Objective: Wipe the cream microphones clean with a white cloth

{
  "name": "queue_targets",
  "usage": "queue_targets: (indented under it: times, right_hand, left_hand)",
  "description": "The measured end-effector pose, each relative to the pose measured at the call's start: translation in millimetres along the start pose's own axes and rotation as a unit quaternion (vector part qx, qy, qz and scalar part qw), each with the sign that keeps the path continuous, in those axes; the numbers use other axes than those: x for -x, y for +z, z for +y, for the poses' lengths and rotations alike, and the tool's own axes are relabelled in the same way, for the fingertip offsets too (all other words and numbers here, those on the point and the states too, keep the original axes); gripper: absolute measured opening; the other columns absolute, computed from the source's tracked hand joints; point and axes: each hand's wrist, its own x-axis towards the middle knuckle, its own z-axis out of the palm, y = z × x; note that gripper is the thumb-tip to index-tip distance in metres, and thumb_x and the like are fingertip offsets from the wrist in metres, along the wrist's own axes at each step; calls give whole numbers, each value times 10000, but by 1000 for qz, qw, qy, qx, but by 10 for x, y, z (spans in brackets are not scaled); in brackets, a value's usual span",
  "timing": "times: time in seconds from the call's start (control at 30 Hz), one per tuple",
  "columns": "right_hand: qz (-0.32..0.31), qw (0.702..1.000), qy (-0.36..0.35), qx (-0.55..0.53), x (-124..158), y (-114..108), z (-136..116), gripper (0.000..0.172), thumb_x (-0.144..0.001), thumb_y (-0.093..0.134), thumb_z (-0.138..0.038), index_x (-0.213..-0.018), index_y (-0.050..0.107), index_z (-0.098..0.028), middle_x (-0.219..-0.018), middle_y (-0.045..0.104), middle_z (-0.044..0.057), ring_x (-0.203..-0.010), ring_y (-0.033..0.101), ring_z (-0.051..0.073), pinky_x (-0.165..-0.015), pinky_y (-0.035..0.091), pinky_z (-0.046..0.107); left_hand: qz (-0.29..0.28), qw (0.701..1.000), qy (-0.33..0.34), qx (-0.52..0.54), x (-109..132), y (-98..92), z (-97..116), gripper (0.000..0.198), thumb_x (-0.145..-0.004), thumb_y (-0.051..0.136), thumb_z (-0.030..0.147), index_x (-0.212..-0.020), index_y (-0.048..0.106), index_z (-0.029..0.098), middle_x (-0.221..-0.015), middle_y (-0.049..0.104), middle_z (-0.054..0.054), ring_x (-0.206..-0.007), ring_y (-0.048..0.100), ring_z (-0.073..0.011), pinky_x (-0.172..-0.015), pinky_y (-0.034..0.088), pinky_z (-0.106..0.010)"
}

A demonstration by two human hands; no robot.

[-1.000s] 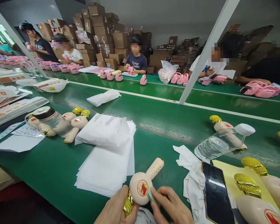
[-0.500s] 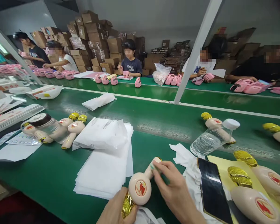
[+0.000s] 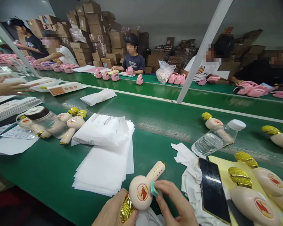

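Fingers of the left hand (image 3: 114, 208) are closed around the gold mesh head (image 3: 126, 208) of a cream toy microphone (image 3: 141, 188), whose round body bears a red logo and whose slim handle (image 3: 157, 172) points up and away. The right hand (image 3: 176, 204) is closed in a pinch, its fingertips pressing a small mint-green pad (image 3: 154, 189) against the base of the handle. The microphone is held in the air just to the right of the near edge of the stack of white paper sheets (image 3: 101, 166), which serves as the reference point here, and above a white cloth (image 3: 148, 218). Right of the stack lie a crumpled white cloth (image 3: 187, 166), a black smartphone (image 3: 213, 191) on a yellow sheet (image 3: 223, 163), and two more cream microphones (image 3: 253, 205) (image 3: 270, 180). Farther right, a clear water bottle (image 3: 214, 141) rests on another microphone (image 3: 213, 124). Left of the stack, a glass jar with a dark lid (image 3: 43, 119) lies among further microphones (image 3: 73, 124) on the green bench (image 3: 44, 166). Beyond the stack's far left, another person's hand (image 3: 4, 88), fingers open, reaches over printed cartons (image 3: 66, 88). Seated co-workers (image 3: 133, 61) at a farther bench face pink items (image 3: 115, 77).
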Motion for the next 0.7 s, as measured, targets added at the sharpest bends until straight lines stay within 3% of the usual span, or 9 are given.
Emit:
queue_targets:
  times: [0.1, 0.33, 0.4, 0.5, 0.63, 0.7]
  right_hand:
    - [-25, 995, -97, 20, 13, 33, 5, 425, -939, 539, 7, -1301, 624, -199, -1123, 673, 107, -1047, 681, 176, -898, 613, 265]
    - [-82, 985, -146, 43, 21, -26, 43, 533, -890, 539, 83, -1351, 577, -180, -1106, 629, 111, -1003, 621, 181, -851, 609, 304]
    - [-56, 989, -128, 50, -91, -33, 53, 493, -915, 486, 76, -1327, 589, -175, -1126, 625, 118, -1043, 622, 184, -888, 609, 315]
    - [0, 995, -44, 89, -187, -81, 147, 384, -983, 464, -14, -1284, 616, -199, -1155, 619, 119, -1085, 620, 200, -898, 609, 340]
    - [64, 980, 12, 189, -20, -166, 402, 279, -1015, 520, -174, -1265, 635, -219, -1151, 629, 123, -1054, 635, 254, -842, 613, 419]
    - [62, 970, 13, 234, 85, -204, 485, 273, -1019, 504, -202, -1250, 647, -220, -1140, 647, 126, -1040, 652, 271, -837, 616, 451]
  left_hand:
    - [-17, 999, 13, -28, -41, 4, -40, 164, -853, 462, 420, -836, 418, 263, -821, 636, -35, -710, 591, -213, -653, 403, -323]
    - [-56, 997, 18, -59, -73, -106, 45, 138, -854, 452, 375, -832, 371, 265, -813, 594, -17, -717, 553, -201, -668, 374, -331]
    - [-59, 996, 22, -59, -78, -139, 66, 145, -853, 455, 371, -818, 364, 263, -802, 586, -10, -709, 531, -193, -673, 366, -333]
    - [-62, 998, 2, -32, -80, -180, 100, 192, -831, 503, 402, -803, 382, 257, -793, 583, -8, -704, 529, -192, -650, 354, -321]
    - [-73, 996, -39, 14, -90, -229, 161, 241, -815, 545, 464, -851, 487, 233, -835, 638, -38, -755, 601, -228, -649, 367, -313]
    - [-61, 998, -30, 11, -110, -250, 164, 246, -837, 519, 477, -858, 506, 232, -846, 663, -42, -779, 623, -239, -680, 393, -325]
